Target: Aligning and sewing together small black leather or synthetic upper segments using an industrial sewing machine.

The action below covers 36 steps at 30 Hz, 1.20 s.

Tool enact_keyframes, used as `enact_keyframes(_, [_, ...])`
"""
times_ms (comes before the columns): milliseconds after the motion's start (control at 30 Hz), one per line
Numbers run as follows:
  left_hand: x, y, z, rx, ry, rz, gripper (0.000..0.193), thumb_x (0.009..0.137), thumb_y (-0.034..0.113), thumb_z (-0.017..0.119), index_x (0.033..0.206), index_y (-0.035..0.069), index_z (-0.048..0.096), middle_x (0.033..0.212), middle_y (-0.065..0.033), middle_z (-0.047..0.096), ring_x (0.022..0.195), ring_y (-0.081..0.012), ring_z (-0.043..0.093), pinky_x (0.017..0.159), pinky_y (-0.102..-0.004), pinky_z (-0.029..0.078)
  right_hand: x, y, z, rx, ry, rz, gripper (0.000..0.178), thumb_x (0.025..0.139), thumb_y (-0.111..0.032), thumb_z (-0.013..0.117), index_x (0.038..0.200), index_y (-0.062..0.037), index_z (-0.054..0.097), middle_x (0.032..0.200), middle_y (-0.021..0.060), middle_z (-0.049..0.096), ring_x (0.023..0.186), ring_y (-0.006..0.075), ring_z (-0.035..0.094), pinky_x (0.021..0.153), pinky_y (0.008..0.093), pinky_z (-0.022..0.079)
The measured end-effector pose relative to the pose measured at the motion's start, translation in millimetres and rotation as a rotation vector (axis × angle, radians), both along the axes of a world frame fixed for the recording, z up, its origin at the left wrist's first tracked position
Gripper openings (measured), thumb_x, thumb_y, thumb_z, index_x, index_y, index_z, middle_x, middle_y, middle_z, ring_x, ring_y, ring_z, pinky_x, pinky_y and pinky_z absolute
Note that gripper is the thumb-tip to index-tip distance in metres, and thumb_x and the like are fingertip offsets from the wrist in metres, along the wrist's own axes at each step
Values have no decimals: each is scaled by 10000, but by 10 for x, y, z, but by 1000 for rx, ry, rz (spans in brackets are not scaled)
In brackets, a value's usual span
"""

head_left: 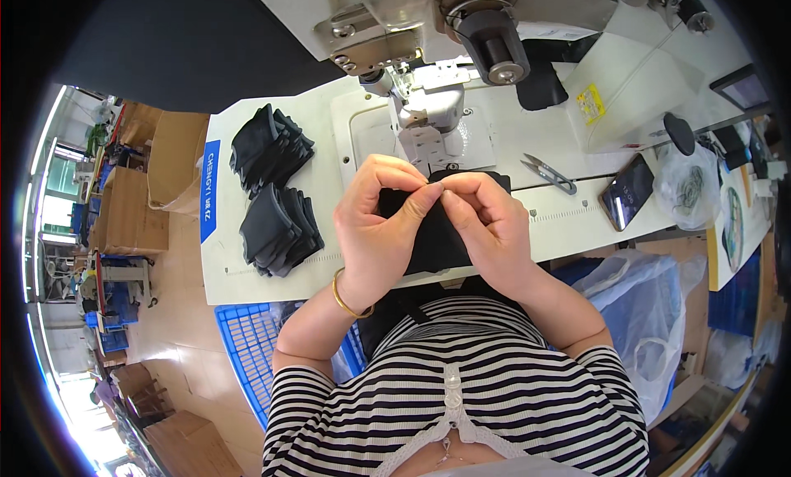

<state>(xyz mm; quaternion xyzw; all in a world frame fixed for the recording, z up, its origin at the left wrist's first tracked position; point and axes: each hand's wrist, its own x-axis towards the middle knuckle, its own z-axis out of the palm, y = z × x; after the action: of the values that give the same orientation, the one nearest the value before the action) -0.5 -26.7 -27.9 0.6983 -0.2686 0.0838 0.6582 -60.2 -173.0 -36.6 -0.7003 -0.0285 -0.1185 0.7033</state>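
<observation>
Both hands meet at the table's front edge, just before the sewing machine [432, 106]. My left hand [383, 217] pinches the upper edge of a black fabric piece [437, 242] between thumb and forefinger. Right beside it, my right hand [490, 222] pinches the same edge, the fingertips of both hands nearly touching. The cloth hangs below the fingers over the front edge, partly hidden behind the hands. To the left lie two stacks of dark fabric pieces, a far stack [270, 147] and a near stack [282, 230].
Thread snips [550, 174] and a phone [628, 193] lie on the right of the white table [544, 226]. A clear plastic bag [688, 184] sits beyond the phone. Below the edge are a blue basket [247, 345] at left and a large plastic bag [634, 312] at right.
</observation>
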Motion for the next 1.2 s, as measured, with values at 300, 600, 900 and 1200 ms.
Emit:
enact_keyframes(300, [54,171,78,193,82,-75,76,879,46,700,890,-11,650,858,-30,626,784,-90,556,718,-226,451,34,-53,-23,-165,-86,-78,129,967,-71,574,1065,3,613,751,80,635,592,111,570,560,258,449])
enact_keyframes(600, [33,154,114,184,116,-104,61,855,8,710,909,-11,686,823,-32,641,758,-80,566,685,-214,450,30,-52,-13,-202,-71,-52,132,961,-57,580,1076,8,590,844,118,670,725,179,676,643,278,507])
enact_keyframes(900, [10,158,116,137,114,-81,92,832,-34,723,922,-24,708,842,-32,652,762,-75,568,679,-203,444,28,-37,28,-196,-67,-38,141,961,-56,578,1086,9,583,873,130,676,759,192,684,672,285,516])
enact_keyframes(1200, [84,184,143,4,140,4,86,846,-32,718,931,-29,713,846,-16,646,761,-53,554,680,-186,435,13,-28,-3,-160,-111,-38,164,964,-92,596,1090,14,599,844,119,680,736,158,682,651,273,514])
